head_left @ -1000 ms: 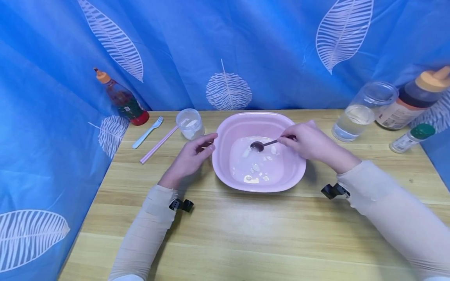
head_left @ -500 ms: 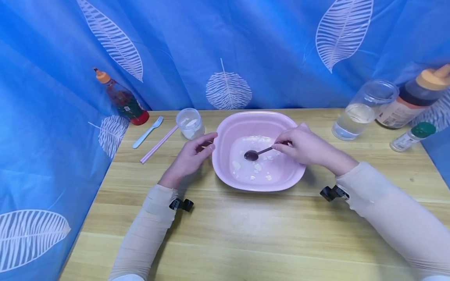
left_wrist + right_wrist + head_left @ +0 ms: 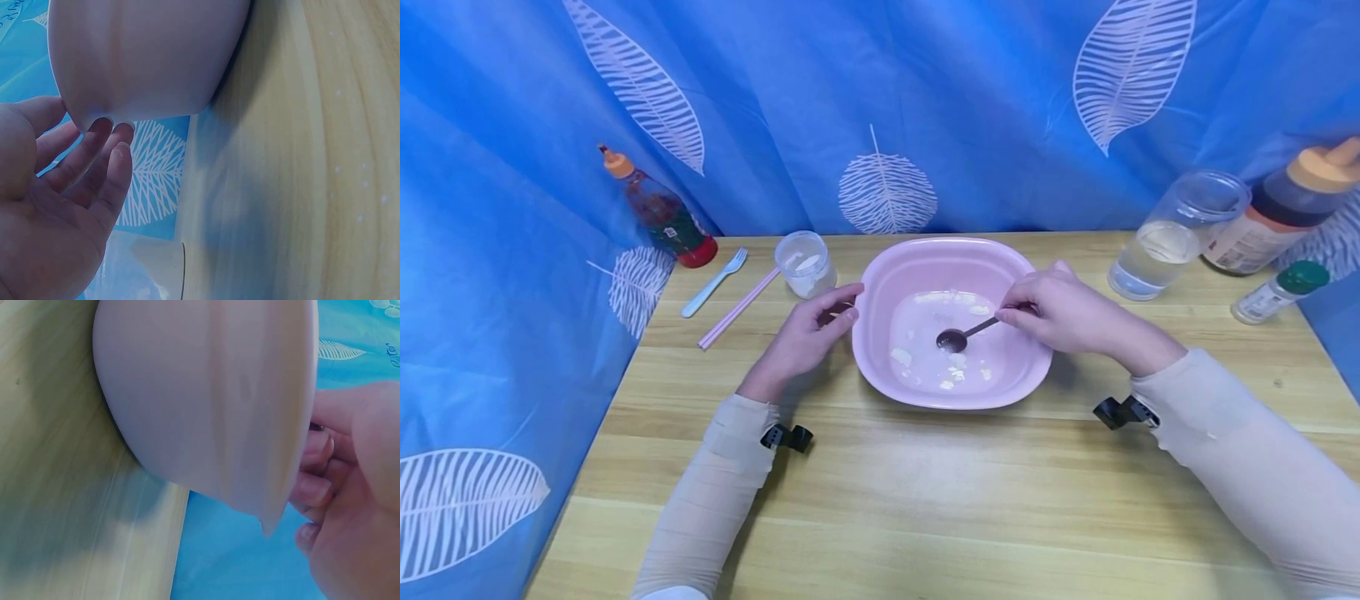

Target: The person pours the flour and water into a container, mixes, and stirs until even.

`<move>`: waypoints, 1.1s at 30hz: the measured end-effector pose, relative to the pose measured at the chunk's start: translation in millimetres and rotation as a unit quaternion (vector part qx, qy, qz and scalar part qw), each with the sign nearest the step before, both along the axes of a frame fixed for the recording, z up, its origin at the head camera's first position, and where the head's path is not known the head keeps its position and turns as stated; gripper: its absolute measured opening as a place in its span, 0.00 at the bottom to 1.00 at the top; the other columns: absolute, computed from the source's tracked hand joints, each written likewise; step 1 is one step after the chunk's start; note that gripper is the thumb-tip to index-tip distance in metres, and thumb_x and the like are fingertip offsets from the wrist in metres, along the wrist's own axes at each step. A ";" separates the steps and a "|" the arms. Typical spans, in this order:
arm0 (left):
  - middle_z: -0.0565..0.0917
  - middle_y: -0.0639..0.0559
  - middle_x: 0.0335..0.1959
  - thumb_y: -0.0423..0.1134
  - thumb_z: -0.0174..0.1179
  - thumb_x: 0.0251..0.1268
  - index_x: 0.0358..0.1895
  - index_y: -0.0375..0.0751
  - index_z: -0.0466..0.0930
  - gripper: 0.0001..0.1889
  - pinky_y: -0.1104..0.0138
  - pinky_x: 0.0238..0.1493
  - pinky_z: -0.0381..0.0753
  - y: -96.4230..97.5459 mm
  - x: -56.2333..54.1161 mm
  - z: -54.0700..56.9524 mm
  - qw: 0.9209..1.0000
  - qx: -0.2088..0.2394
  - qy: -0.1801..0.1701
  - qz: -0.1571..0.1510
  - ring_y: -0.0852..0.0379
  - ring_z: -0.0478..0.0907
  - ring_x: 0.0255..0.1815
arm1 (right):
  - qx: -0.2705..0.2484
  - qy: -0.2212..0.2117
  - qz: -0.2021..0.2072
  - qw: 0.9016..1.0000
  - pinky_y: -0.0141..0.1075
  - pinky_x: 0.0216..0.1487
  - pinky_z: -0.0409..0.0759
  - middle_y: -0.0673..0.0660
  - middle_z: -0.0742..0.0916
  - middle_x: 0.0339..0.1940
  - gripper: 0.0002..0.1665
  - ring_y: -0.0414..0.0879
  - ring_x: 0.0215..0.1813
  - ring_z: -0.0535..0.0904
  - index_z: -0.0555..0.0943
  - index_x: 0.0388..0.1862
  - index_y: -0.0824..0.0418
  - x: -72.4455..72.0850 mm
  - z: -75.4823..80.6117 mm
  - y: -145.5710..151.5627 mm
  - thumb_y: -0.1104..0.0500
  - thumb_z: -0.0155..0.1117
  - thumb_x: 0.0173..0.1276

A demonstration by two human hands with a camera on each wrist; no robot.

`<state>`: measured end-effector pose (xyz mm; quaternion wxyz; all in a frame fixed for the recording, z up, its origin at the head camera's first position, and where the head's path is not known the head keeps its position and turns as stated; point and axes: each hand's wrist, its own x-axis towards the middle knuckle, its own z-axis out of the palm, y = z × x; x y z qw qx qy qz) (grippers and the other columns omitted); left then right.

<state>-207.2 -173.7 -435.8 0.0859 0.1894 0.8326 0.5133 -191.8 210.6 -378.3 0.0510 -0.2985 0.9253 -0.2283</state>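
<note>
A pink plastic basin (image 3: 951,252) stands mid-table, with shallow liquid and white lumps on its bottom. My right hand (image 3: 1063,312), over the basin's right rim, pinches the handle of a dark brown spoon (image 3: 952,340); the spoon's bowl is down in the liquid. The right wrist view shows the curled fingers (image 3: 315,487) behind the rim, with most of the spoon hidden. My left hand (image 3: 805,333) rests its fingertips against the basin's left rim. Seen from the left wrist, its fingers (image 3: 84,153) are loosely bent and touch the basin's outer side.
A jar of white powder (image 3: 806,265), pink chopsticks (image 3: 737,308), a light-blue fork (image 3: 715,283) and a red sauce bottle (image 3: 662,212) are at left. On the right stand a glass of water (image 3: 1165,246), a dark sauce bottle (image 3: 1270,221) and a green-capped shaker (image 3: 1277,293).
The spoon has swept left and toward the front, then back to the right through the liquid. White lumps have shifted about. My left hand stays on the rim.
</note>
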 end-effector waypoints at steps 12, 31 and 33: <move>0.81 0.41 0.73 0.39 0.57 0.85 0.78 0.42 0.74 0.24 0.53 0.66 0.83 -1.4 1.1 1.0 1.000 -0.003 0.005 -0.003 0.42 0.81 0.67 | -0.030 -0.023 0.010 0.999 0.48 0.60 0.67 0.48 0.92 0.36 0.07 0.40 0.38 0.81 0.94 0.44 0.56 -2.1 -10.8 -19.2 0.57 0.71 0.77; 0.81 0.42 0.72 0.39 0.57 0.85 0.78 0.43 0.75 0.24 0.50 0.66 0.83 -0.9 0.6 -0.6 1.000 -0.001 0.003 -0.002 0.43 0.82 0.67 | -0.019 0.052 -0.117 0.992 0.53 0.56 0.61 0.58 0.94 0.36 0.09 0.53 0.38 0.85 0.92 0.46 0.60 -7.9 1.2 -0.9 0.57 0.70 0.77; 0.82 0.43 0.71 0.39 0.57 0.85 0.78 0.44 0.75 0.24 0.52 0.65 0.83 -0.7 0.3 -0.8 1.000 -0.002 0.003 -0.002 0.44 0.82 0.66 | -0.016 0.068 -0.120 0.990 0.52 0.53 0.61 0.57 0.93 0.34 0.09 0.52 0.36 0.84 0.92 0.45 0.61 -7.5 -0.1 3.4 0.57 0.71 0.77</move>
